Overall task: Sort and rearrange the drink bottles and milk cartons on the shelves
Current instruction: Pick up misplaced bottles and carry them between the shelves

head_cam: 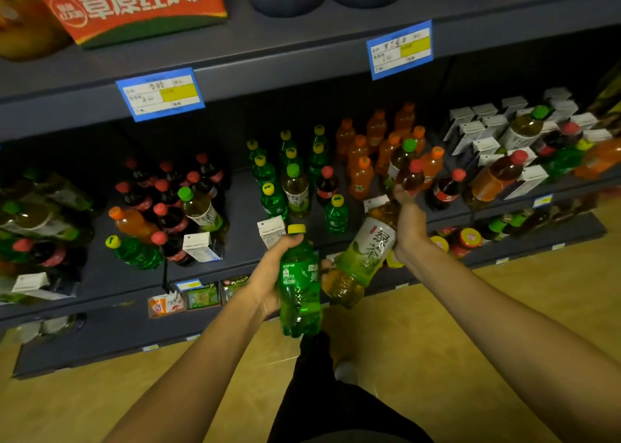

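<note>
A green soda bottle [300, 284] is being gripped upright by the left hand [268, 274], in front of the shelf [111, 274]. Just beside it, a tilted tea bottle [364, 257] is being held near its top by the right hand [410, 230]. A milk carton [270, 230] is being kept on the shelf just behind the green bottle, among mixed bottles.

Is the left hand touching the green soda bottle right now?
Touching. The head view shows the left hand wrapped around the green soda bottle, fingers curled over its shoulder just under the yellow cap.
</note>
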Motion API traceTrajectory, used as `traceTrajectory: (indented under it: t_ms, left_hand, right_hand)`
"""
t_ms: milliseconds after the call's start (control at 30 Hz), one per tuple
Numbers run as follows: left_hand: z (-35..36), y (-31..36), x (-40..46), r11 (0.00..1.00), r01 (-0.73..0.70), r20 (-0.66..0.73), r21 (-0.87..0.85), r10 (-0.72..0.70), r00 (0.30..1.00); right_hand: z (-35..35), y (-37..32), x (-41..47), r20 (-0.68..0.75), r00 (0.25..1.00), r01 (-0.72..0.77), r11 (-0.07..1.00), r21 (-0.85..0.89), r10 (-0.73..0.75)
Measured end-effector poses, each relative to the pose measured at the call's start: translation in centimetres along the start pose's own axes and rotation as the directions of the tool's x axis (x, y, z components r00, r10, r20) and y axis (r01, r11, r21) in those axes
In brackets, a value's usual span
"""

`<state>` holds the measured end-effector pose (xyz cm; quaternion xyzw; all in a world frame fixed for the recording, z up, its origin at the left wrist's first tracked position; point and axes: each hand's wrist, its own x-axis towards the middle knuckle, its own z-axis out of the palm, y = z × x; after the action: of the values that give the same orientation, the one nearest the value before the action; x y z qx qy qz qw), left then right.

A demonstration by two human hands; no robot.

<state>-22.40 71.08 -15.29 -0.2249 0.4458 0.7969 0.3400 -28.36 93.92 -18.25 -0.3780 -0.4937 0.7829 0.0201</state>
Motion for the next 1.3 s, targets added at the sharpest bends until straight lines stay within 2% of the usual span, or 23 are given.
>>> traceTrajectory:
  t_ms: [133,433,567,633,767,833,1133,1300]
  left_hand:
    - [0.1,0.2,0.7,0.999,-0.036,-0.008,0.027,0.036,0.999]
    - [-0.6,1.4,2.4,0.986,0.003,-0.176,0.167,0.027,0.984]
    - [-0.6,2.0,3.2,0.976,-0.029,-0.248,0.216,0.083,0.965]
    - [-0.4,2.2,3.8,0.949,-0.107,-0.266,0.296,0.189,0.945]
    - [-0.2,2.7,5.2,0.762,-0.244,-0.195,0.6,0.435,0.879]
    - [-0.5,3.0,6.4,0.654,-0.257,-0.131,0.712,0.482,0.866]
    - [-0.4,4.9,11.4,0.296,-0.156,-0.023,0.942,0.524,0.852]
    - [-0.2,5.7,13.1,0.185,-0.105,-0.012,0.977,0.541,0.841]
  right_hand:
    - [-0.1,-0.1,-0.1,-0.005,1.0,0.009,1.0,0.009,-0.009]
    - [-0.2,-1.2,0.7,-0.036,0.999,0.022,0.998,-0.063,-0.025]
    - [-0.2,-1.5,1.0,-0.02,0.999,0.029,0.996,-0.084,-0.031]
    - [-0.2,-1.6,0.9,-0.021,0.999,0.044,0.994,-0.096,-0.046]
    - [-0.5,-1.8,1.1,-0.028,0.997,0.064,0.994,-0.088,-0.067]
    - [-0.6,-1.9,1.1,-0.029,0.997,0.066,0.994,-0.088,-0.069]
    - [0.0,-2.7,1.4,-0.055,0.992,0.11,0.988,-0.108,-0.117]
    - [0.5,-3.3,1.6,-0.07,0.991,0.11,0.989,-0.096,-0.117]
